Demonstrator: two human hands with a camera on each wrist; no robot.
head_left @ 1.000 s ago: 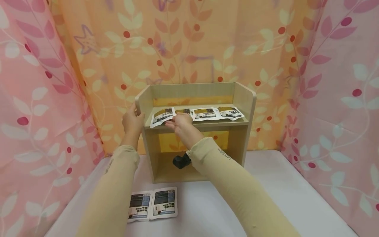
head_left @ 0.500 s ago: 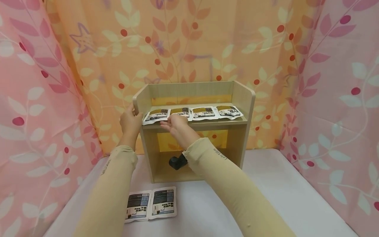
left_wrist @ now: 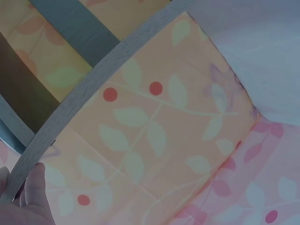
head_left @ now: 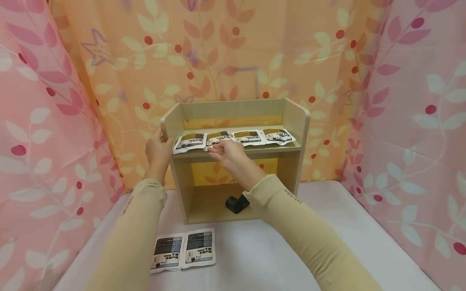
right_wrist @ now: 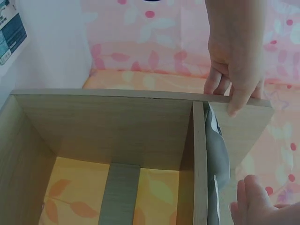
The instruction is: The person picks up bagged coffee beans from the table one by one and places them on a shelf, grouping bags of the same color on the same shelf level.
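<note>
Wooden shelf (head_left: 298,125) holds four pouches (head_left: 233,138).

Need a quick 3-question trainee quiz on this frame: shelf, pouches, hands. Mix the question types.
1. True or false: the left hand grips the left side panel of the wooden shelf unit.
2. How many pouches lie in the row on the upper shelf: the leftmost pouch through the rightmost pouch?
A. two
B. four
C. six
3. Fill in: the right hand, fingers relaxed and holding nothing, hovers at the shelf's front edge by the ____ pouch from the left.

Key
1. True.
2. B. Two more pouches lie on the white table, not on the shelf.
3. second
</note>
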